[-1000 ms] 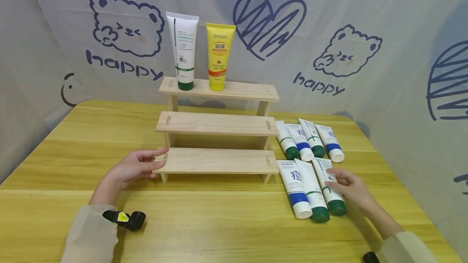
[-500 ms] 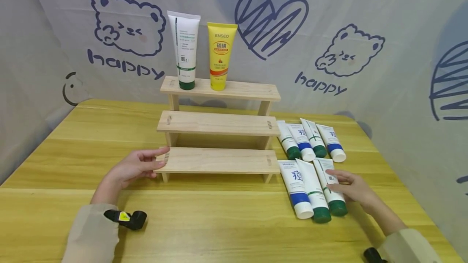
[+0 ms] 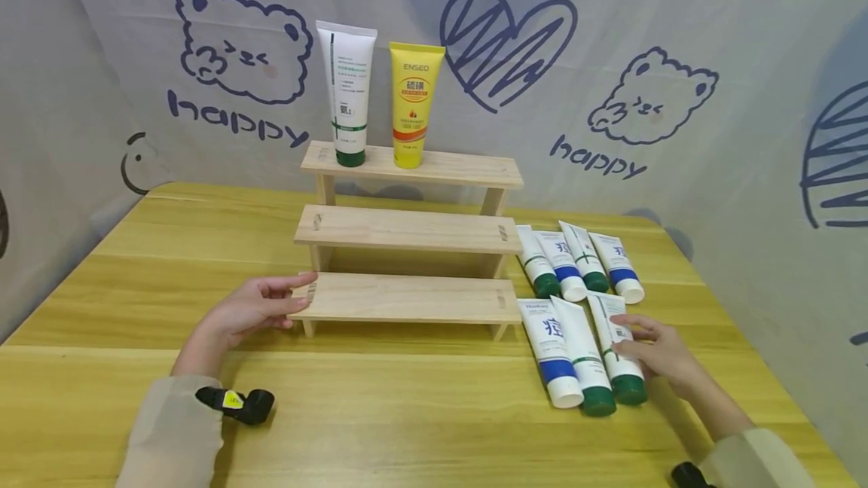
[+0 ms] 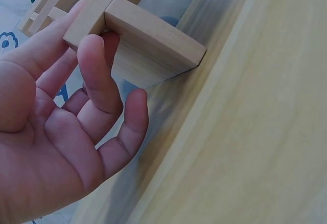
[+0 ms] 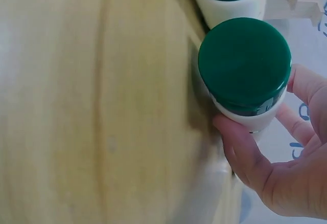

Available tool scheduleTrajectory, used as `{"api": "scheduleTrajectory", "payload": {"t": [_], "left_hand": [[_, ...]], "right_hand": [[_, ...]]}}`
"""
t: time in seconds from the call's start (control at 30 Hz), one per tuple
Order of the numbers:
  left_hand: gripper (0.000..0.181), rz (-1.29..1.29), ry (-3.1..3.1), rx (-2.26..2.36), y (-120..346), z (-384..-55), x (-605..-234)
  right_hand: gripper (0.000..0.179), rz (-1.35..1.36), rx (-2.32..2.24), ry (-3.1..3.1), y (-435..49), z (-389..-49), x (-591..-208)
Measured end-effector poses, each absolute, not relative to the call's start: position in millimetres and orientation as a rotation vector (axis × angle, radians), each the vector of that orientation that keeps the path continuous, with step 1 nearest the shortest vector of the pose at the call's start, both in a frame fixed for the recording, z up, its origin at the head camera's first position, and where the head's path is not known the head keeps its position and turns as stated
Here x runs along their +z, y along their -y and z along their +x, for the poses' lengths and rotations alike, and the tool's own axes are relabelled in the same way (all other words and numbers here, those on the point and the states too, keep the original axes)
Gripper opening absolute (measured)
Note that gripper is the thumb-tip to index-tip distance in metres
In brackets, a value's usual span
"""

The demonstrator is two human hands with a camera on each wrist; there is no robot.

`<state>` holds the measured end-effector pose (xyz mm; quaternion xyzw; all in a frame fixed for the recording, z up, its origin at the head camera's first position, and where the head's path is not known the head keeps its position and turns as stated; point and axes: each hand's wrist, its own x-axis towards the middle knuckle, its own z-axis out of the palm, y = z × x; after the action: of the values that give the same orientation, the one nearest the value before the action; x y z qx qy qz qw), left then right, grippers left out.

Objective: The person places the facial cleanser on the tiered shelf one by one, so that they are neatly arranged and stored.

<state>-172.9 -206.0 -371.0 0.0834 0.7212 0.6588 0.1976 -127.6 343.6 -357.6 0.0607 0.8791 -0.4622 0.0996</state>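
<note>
My left hand (image 3: 254, 311) holds the left end of the lowest step of a three-tier wooden display stand (image 3: 407, 298). In the left wrist view, the fingers of my left hand (image 4: 66, 132) sit around the board's corner. At the right, my right hand (image 3: 658, 352) grips a white tube with a green cap (image 3: 619, 365) by its sides. That tube lies at the right end of the front row, beside another green-capped tube (image 3: 583, 352) and a blue-banded tube (image 3: 551, 345). From the right wrist, its round green cap (image 5: 245, 63) faces the camera.
On the top step stand a white tube with a green cap (image 3: 349, 96) and a yellow tube (image 3: 414, 104). Behind the front row lie several more tubes, such as a blue-banded one (image 3: 617, 260). A patterned cloth (image 3: 475, 119) hangs behind the wooden table (image 3: 380, 413).
The head view has shifted slightly, so everything appears a little further right. Both hands keep their places on the stand and the tube.
</note>
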Motion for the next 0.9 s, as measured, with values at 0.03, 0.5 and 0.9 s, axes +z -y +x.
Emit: {"api": "scheduleTrajectory", "payload": {"t": [0.03,0.5,0.9], "left_hand": [[0.058,0.232,-2.018,1.844,206,-173,-371],[0.058,0.213,-2.021,1.845,205,-172,-370],[0.058,0.210,-2.016,1.846,206,-173,-370]], "right_hand": [[0.055,0.182,-1.364,-2.604,-344,-128,-357],[0.062,0.110,-1.449,-2.611,-345,-136,-343],[0.065,0.026,-1.542,-2.609,-334,-148,-327]]}}
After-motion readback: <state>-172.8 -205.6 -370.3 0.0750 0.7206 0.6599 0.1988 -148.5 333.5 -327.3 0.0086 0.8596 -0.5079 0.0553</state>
